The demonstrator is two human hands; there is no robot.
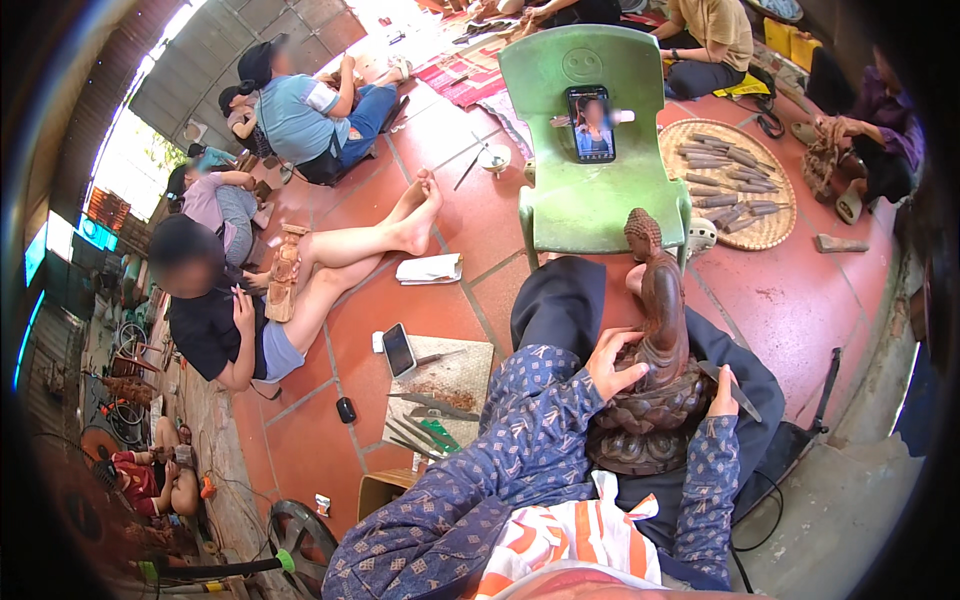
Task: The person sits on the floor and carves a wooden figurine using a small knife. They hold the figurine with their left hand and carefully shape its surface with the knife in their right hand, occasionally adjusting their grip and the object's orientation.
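Observation:
A dark brown carved wooden Buddha statue (662,310) stands in my lap, leaning slightly, its round lotus base (640,440) between my thighs. My left hand (615,368) is closed round the statue's left side at the knees, thumb and fingers against the wood. On the other side, my right hand (724,391) grips a slim grey pointed metal tool (745,402), like a blade or file, close to the carving. Its fingers are partly hidden, and I cannot tell whether the tool touches the wood.
A green plastic chair (555,210) holding a phone (591,125) faces me. Right of it lies a woven tray (780,220) of wooden-handled tools. At left are a mat (470,375) with metal tools and another phone (399,350), and a seated person (215,335) with a wooden carving (286,275).

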